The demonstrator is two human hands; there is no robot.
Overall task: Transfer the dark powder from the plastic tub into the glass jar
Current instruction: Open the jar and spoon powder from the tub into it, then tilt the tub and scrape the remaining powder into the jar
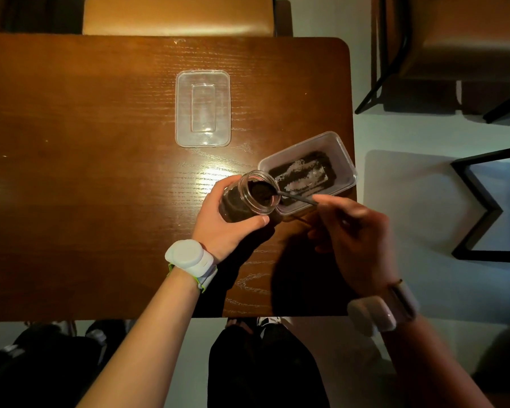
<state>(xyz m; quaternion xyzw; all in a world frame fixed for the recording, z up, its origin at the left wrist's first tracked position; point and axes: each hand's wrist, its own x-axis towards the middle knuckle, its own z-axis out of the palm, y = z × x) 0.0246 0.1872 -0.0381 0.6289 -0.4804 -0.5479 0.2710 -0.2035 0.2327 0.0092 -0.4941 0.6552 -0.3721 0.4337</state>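
Seen from the head view: left hand (224, 222) wrapped round the jar (249, 195), tilted toward the tub (308, 170) near the table's (100, 172) right edge, rims apparently touching. Right hand (354, 228) pinching a spoon (295, 198), bowl inside the jar's mouth. Likely risks: powder (327, 160) spilling over the rim if the spoon tips early; jar slipping if the grip loosens; tub nudged off the edge. Powder dark, fine, filling most of the jar; only a thin ring left in the tub. Clear lid (203, 108) farther back, mid-table.

bare forearms | white wrist devices (189, 257) | green strap | dark trousers (265, 366)
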